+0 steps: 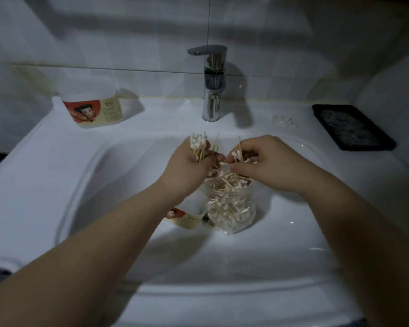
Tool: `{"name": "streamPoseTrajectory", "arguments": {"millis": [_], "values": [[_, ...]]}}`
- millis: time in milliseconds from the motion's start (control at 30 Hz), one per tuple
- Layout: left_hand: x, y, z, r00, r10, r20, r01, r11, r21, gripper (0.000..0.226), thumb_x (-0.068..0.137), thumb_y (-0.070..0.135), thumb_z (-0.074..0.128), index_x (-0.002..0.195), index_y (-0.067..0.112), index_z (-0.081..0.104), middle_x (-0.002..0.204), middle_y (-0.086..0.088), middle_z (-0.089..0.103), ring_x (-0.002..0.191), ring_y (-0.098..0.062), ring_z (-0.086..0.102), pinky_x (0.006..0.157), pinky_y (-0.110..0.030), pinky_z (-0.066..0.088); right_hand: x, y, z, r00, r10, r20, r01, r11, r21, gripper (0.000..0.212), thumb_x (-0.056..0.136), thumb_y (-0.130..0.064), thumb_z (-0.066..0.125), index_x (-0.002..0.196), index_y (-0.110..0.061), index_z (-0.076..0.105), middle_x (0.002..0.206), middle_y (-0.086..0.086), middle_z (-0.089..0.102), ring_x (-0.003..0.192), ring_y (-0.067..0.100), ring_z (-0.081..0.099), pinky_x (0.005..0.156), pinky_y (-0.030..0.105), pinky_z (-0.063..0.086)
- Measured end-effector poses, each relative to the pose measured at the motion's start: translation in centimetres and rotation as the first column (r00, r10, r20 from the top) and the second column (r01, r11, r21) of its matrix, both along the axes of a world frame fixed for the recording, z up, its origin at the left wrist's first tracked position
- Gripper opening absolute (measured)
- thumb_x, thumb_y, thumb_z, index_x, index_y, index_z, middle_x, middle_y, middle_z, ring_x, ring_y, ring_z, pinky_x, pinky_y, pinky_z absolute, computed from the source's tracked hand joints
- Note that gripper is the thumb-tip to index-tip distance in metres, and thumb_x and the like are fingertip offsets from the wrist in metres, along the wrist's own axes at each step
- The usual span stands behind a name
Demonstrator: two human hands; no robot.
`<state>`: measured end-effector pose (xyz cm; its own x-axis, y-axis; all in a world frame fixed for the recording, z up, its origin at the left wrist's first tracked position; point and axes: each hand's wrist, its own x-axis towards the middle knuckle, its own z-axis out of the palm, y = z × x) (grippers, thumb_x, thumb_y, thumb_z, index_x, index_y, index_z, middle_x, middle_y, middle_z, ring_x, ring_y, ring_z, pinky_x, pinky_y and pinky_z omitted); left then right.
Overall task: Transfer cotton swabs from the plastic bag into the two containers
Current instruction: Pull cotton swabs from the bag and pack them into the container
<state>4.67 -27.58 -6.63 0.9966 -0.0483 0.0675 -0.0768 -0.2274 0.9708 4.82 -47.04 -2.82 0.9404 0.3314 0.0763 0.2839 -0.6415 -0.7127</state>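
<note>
A clear plastic bag [230,212] full of wooden-stick cotton swabs stands in the white sink basin [132,185]. My left hand [189,169] grips an upright bundle of swabs [198,143] above the bag's mouth. Just to the right, my right hand [262,165] pinches a few swabs [237,158] over the loose swabs sticking out of the bag. One white container with a red and cream label [92,107] stands on the sink's back left ledge. A second labelled container [185,217] lies in the basin left of the bag, mostly hidden by my left forearm.
A chrome faucet [211,83] rises behind the basin at centre. A black soap dish [352,127] sits on the right ledge, with small white bits [283,119] beside it. Tiled wall runs behind.
</note>
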Motion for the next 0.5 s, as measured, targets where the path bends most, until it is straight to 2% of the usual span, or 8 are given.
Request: {"name": "streamPoseTrajectory", "arguments": {"millis": [67, 100, 200, 267, 300, 367, 433, 500], "values": [[0.2, -0.1, 0.1, 0.997, 0.019, -0.070, -0.032, 0.981, -0.190, 0.025, 0.096, -0.003, 0.060, 0.095, 0.022, 0.055, 0.090, -0.007, 0.078, 0.088, -0.026, 0.074, 0.087, -0.052, 0.060, 0.0, -0.1, 0.1, 1.000, -0.014, 0.013, 0.014, 1.000, -0.006, 0.009, 0.083, -0.027, 0.080, 0.092, -0.026, 0.079, 0.085, -0.006, 0.076, 0.082, 0.012, 0.074, 0.087, 0.046, 0.059], [0.3, -0.1, 0.2, 0.995, 0.024, -0.100, -0.050, 0.960, -0.274, 0.024, 0.096, -0.003, 0.061, 0.102, 0.019, 0.054, 0.091, -0.010, 0.077, 0.087, -0.027, 0.073, 0.087, -0.053, 0.061, 0.0, -0.2, 0.1, 1.000, -0.016, 0.001, 0.016, 1.000, -0.002, 0.008, 0.083, -0.026, 0.080, 0.091, -0.025, 0.079, 0.084, -0.006, 0.076, 0.081, 0.013, 0.074, 0.087, 0.047, 0.059], [0.3, -0.1, 0.7, 0.992, -0.004, -0.126, -0.051, 0.902, -0.428, 0.027, 0.098, -0.004, 0.058, 0.116, 0.014, 0.051, 0.088, -0.009, 0.074, 0.083, -0.023, 0.071, 0.081, -0.042, 0.063, -0.1, 0.0, -0.1, 0.999, 0.008, -0.049, -0.010, 0.999, -0.048, 0.013, 0.080, -0.030, 0.080, 0.089, -0.021, 0.078, 0.082, -0.002, 0.077, 0.077, 0.016, 0.074, 0.082, 0.050, 0.060], [0.1, -0.2, 1.0, 0.992, -0.022, -0.127, -0.038, 0.894, -0.447, 0.023, 0.099, -0.004, 0.056, 0.114, 0.012, 0.053, 0.086, -0.008, 0.073, 0.079, -0.020, 0.070, 0.076, -0.037, 0.063, -0.3, 0.5, -0.3, 0.997, 0.020, -0.076, -0.026, 0.997, -0.073, 0.019, 0.079, -0.036, 0.082, 0.088, -0.019, 0.077, 0.079, -0.002, 0.076, 0.072, 0.013, 0.074, 0.077, 0.044, 0.062], [0.0, -0.3, 1.0, 0.991, -0.024, -0.130, -0.036, 0.897, -0.440, 0.020, 0.099, -0.004, 0.056, 0.111, 0.012, 0.054, 0.085, -0.009, 0.073, 0.076, -0.019, 0.070, 0.075, -0.036, 0.063, -0.4, 0.7, -0.4, 0.997, 0.017, -0.074, -0.023, 0.997, -0.075, 0.019, 0.079, -0.036, 0.083, 0.087, -0.021, 0.077, 0.077, -0.003, 0.074, 0.068, 0.009, 0.072, 0.072, 0.035, 0.061], [-0.2, -0.4, 1.0, 0.990, -0.025, -0.137, -0.036, 0.904, -0.426, 0.017, 0.098, -0.003, 0.058, 0.105, 0.012, 0.056, 0.085, -0.011, 0.072, 0.075, -0.019, 0.071, 0.075, -0.036, 0.062, -0.6, 1.2, -0.5, 1.000, -0.012, 0.006, 0.013, 0.993, -0.118, 0.018, 0.078, -0.038, 0.085, 0.085, -0.025, 0.075, 0.074, -0.006, 0.070, 0.065, 0.000, 0.064, 0.062, 0.015, 0.049], [-0.2, -0.3, 1.1, 0.990, -0.029, -0.136, -0.031, 0.908, -0.419, 0.015, 0.098, -0.002, 0.057, 0.105, 0.011, 0.057, 0.085, -0.011, 0.073, 0.077, -0.020, 0.072, 0.077, -0.037, 0.063, -0.6, 1.6, -0.5, 0.996, -0.041, 0.075, 0.053, 0.985, -0.164, 0.016, 0.079, -0.039, 0.084, 0.084, -0.026, 0.075, 0.071, -0.008, 0.066, 0.066, -0.001, 0.058, 0.057, 0.011, 0.041], [-0.2, -0.2, 1.1, 0.989, -0.044, -0.141, -0.023, 0.898, -0.438, 0.015, 0.100, -0.003, 0.054, 0.108, 0.010, 0.058, 0.085, -0.011, 0.072, 0.078, -0.020, 0.071, 0.079, -0.038, 0.062, -0.6, 1.6, -0.4, 0.997, -0.042, 0.066, 0.053, 0.982, -0.180, 0.015, 0.082, -0.037, 0.081, 0.084, -0.024, 0.077, 0.068, -0.007, 0.067, 0.064, 0.000, 0.061, 0.057, 0.014, 0.046]]}}
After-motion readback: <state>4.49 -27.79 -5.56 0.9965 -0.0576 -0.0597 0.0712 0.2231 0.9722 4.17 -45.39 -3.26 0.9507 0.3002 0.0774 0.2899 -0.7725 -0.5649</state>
